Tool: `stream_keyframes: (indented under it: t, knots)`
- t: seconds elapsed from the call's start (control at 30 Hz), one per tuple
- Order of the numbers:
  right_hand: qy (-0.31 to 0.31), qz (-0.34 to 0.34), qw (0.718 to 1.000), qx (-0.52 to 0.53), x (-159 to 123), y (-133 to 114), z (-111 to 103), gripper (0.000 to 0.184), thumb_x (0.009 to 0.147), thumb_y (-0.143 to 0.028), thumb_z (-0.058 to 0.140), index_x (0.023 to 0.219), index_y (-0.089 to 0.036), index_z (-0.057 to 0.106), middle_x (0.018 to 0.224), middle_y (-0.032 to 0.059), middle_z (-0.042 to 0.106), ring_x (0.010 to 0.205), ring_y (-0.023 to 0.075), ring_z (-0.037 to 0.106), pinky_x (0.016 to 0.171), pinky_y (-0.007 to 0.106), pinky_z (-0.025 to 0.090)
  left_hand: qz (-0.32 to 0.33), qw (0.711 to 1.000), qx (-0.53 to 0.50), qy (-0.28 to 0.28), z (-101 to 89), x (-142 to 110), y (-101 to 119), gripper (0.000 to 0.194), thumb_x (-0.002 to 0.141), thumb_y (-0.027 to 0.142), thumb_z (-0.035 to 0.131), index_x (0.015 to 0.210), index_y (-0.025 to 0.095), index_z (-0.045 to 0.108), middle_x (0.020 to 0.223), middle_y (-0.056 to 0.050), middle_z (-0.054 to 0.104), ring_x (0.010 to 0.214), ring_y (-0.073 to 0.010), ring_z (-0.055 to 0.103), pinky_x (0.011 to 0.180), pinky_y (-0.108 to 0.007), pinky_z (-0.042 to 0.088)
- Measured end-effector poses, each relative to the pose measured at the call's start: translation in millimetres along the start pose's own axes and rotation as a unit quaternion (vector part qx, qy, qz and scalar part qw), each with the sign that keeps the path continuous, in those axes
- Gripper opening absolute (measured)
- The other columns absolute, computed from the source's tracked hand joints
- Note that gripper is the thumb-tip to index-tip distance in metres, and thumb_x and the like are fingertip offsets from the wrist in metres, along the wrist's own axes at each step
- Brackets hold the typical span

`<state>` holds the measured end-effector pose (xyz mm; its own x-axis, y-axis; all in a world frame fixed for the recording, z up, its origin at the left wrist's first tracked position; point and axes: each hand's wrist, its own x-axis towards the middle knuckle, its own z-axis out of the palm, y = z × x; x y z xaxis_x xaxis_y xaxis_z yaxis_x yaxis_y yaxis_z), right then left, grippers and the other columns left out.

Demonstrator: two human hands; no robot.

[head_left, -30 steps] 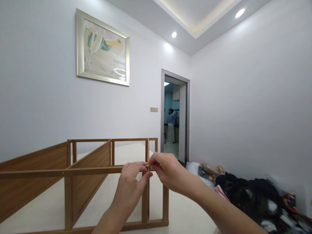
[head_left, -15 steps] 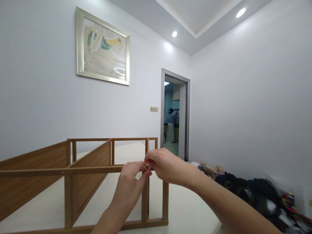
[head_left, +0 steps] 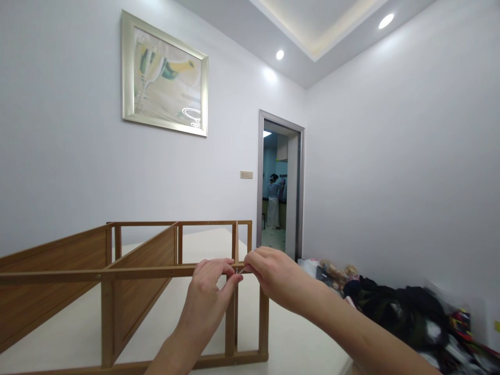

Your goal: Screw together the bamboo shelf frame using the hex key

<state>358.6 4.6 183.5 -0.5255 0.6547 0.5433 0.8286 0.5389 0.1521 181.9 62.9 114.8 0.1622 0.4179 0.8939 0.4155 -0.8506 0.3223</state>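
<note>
A brown wooden shelf frame (head_left: 144,271) lies on its side, its panelled shelves standing upright. My right hand (head_left: 273,271) pinches a thin metal hex key (head_left: 242,270) just over the front rail, near its right end. My left hand (head_left: 213,284) reaches the same joint from the left, thumb and forefinger closed around a tiny silvery piece (head_left: 236,270). Whether that piece is a screw or the short end of the key, I cannot make out. The fingertips of both hands are nearly together.
The frame rests on a pale surface (head_left: 300,333). A heap of dark clothes and bags (head_left: 402,307) lies to the right. Behind are a doorway (head_left: 300,182), with a person (head_left: 274,200) standing in the room beyond, and a framed picture (head_left: 164,73) on the wall.
My right hand has shifted slightly right and down, turning the hex key so that its shaft shows more. My left hand has stayed at the joint.
</note>
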Motion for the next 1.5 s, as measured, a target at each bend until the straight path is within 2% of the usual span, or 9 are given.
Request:
stream_keyframes:
  t: [0.23, 0.33, 0.57, 0.8, 1.03, 1.2, 1.37, 1.5]
  knots:
    - [0.027, 0.006, 0.999, -0.021, -8.4, -1.5, 10.0, 0.018, 0.091, -0.001, 0.051, 0.092, -0.017, 0.061, 0.081, 0.0029, 0.059, 0.073, 0.0152, 0.050, 0.065, 0.026, 0.036, 0.003, 1.000, 0.010, -0.002, 1.0, -0.4, -0.2, 0.014, 0.088, 0.026, 0.063, 0.074, 0.024, 0.063, 0.095, -0.002, 0.078, 0.096, -0.0239, 0.070, 0.088, -0.043, 0.047]
    - [0.027, 0.002, 0.999, -0.017, -5.0, -5.1, 4.3, 0.021, 0.089, 0.000, 0.053, 0.095, -0.017, 0.063, 0.084, 0.0032, 0.058, 0.074, 0.0141, 0.050, 0.065, 0.024, 0.036, -0.003, 1.000, 0.005, 0.002, 1.2, -0.3, 0.0, 0.014, 0.087, 0.026, 0.063, 0.073, 0.024, 0.064, 0.094, -0.001, 0.078, 0.096, -0.0231, 0.070, 0.087, -0.041, 0.047]
    - [0.020, -0.009, 1.000, 0.007, 0.5, -9.0, -7.0, 0.015, 0.091, -0.005, 0.054, 0.085, -0.014, 0.064, 0.081, 0.0034, 0.057, 0.077, 0.0146, 0.051, 0.068, 0.024, 0.040, -0.013, 1.000, 0.005, 0.006, 1.1, 1.3, 1.7, 0.013, 0.085, 0.027, 0.067, 0.072, 0.024, 0.066, 0.093, 0.000, 0.079, 0.094, -0.0226, 0.071, 0.088, -0.040, 0.047]
    - [0.028, -0.032, 0.998, -0.048, -7.0, -4.9, 7.1, 0.017, 0.090, -0.002, 0.050, 0.092, -0.015, 0.061, 0.084, 0.0047, 0.060, 0.076, 0.0167, 0.050, 0.069, 0.028, 0.038, 0.018, 1.000, 0.017, 0.004, 2.3, -1.1, 0.0, 0.013, 0.088, 0.025, 0.063, 0.075, 0.024, 0.068, 0.096, 0.000, 0.079, 0.095, -0.0220, 0.071, 0.092, -0.042, 0.045]
    - [0.089, -0.029, 0.993, -0.078, -19.2, -3.3, 25.3, 0.026, 0.086, 0.004, 0.041, 0.088, -0.017, 0.056, 0.078, 0.0034, 0.055, 0.070, 0.0168, 0.046, 0.064, 0.029, 0.034, 0.045, 0.998, 0.033, -0.001, 4.3, -4.6, -3.7, 0.013, 0.092, 0.026, 0.060, 0.082, 0.023, 0.068, 0.099, -0.001, 0.077, 0.098, -0.0216, 0.070, 0.094, -0.042, 0.043]
    - [0.128, -0.016, 0.988, -0.083, -23.1, -3.9, 35.3, 0.025, 0.088, 0.002, 0.039, 0.090, -0.017, 0.056, 0.076, 0.0027, 0.054, 0.067, 0.0166, 0.046, 0.061, 0.028, 0.032, 0.049, 0.998, 0.040, -0.005, 4.5, -5.4, -4.5, 0.014, 0.094, 0.026, 0.058, 0.085, 0.023, 0.068, 0.101, -0.003, 0.076, 0.101, -0.0217, 0.069, 0.095, -0.043, 0.042]
    - [0.144, -0.007, 0.987, -0.065, -22.6, -3.0, 43.0, 0.024, 0.090, -0.001, 0.040, 0.091, -0.017, 0.058, 0.076, 0.0031, 0.056, 0.068, 0.0167, 0.047, 0.062, 0.028, 0.033, 0.052, 0.998, 0.044, -0.006, 4.6, -5.3, -7.1, 0.013, 0.094, 0.027, 0.058, 0.086, 0.023, 0.067, 0.102, -0.004, 0.076, 0.101, -0.0217, 0.069, 0.096, -0.044, 0.042]
    - [0.118, 0.020, 0.993, -0.006, -19.2, -2.0, 37.1, 0.020, 0.095, -0.006, 0.044, 0.091, -0.017, 0.060, 0.077, 0.0022, 0.057, 0.069, 0.0150, 0.049, 0.063, 0.026, 0.035, 0.057, 0.997, 0.044, 0.009, 6.1, -5.1, -8.2, 0.011, 0.092, 0.026, 0.061, 0.083, 0.023, 0.067, 0.100, -0.003, 0.077, 0.098, -0.0221, 0.070, 0.095, -0.044, 0.042]
